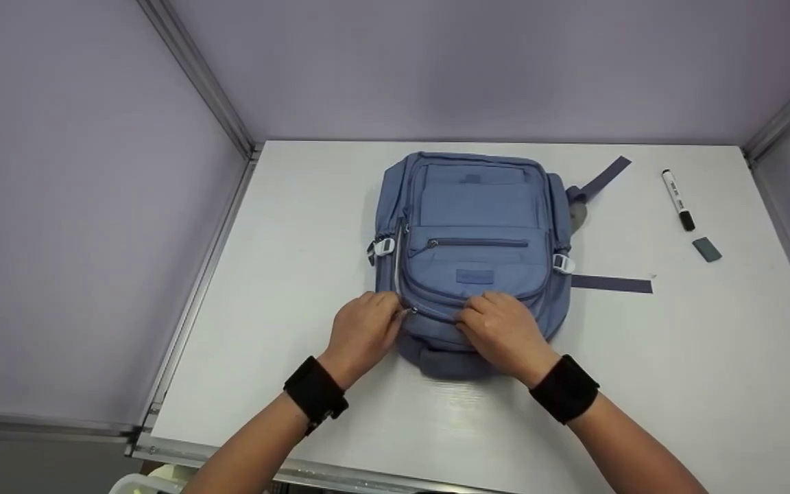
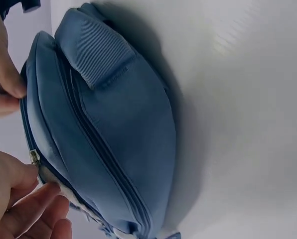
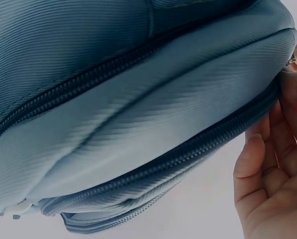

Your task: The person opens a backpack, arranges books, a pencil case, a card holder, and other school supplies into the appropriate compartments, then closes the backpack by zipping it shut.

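A blue backpack [image 1: 481, 206] lies front side up on the white table, its bottom towards me. At its lower left corner my left hand [image 1: 365, 333] pinches the zipper pull, whose metal slider [image 2: 35, 157] shows at the fingertips. Behind the slider, along the left side, the zipper gapes and pale lining [image 2: 54, 179] shows. My right hand [image 1: 505, 333] grips the bag's edge by the zipper track, right of the left hand. In the left wrist view the thumb and a finger of the right hand [image 2: 4, 74] pinch that edge.
Two dark straps [image 1: 612, 283] stick out from the backpack's right side. Farther right lie a black-and-white marker [image 1: 678, 199] and a small dark grey block [image 1: 707, 249]. Grey panels [image 1: 491, 68] stand around the table. A white container [image 1: 141, 485] is below the front edge.
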The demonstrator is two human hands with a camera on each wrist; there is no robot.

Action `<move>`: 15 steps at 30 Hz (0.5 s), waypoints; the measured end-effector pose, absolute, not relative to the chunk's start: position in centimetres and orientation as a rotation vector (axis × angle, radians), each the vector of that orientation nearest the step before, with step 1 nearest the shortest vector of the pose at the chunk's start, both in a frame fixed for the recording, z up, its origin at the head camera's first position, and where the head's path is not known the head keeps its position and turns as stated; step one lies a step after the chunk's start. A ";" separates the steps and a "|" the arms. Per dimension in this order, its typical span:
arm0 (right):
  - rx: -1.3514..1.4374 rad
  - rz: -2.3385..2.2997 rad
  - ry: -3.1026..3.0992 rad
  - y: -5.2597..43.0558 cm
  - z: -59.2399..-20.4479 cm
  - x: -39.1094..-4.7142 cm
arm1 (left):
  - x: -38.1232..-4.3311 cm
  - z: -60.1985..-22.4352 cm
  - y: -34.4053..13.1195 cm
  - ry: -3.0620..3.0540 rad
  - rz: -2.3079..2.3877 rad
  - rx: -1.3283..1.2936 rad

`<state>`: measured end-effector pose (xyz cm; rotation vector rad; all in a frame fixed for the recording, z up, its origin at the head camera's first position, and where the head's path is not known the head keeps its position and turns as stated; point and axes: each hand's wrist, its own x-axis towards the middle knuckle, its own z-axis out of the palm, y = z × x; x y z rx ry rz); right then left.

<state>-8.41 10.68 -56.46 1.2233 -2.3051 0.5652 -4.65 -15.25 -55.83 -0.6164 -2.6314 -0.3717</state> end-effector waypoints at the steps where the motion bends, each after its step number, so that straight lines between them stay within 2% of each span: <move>1: 1.221 0.565 -2.306 10.7 -56.4 -8.4 | -4.8 -55.9 -15.4 -2.635 -0.377 -0.605; 15: 1.211 0.554 -2.411 9.8 -55.5 -8.4 | -5.9 -55.7 -16.0 -2.694 -0.512 -0.730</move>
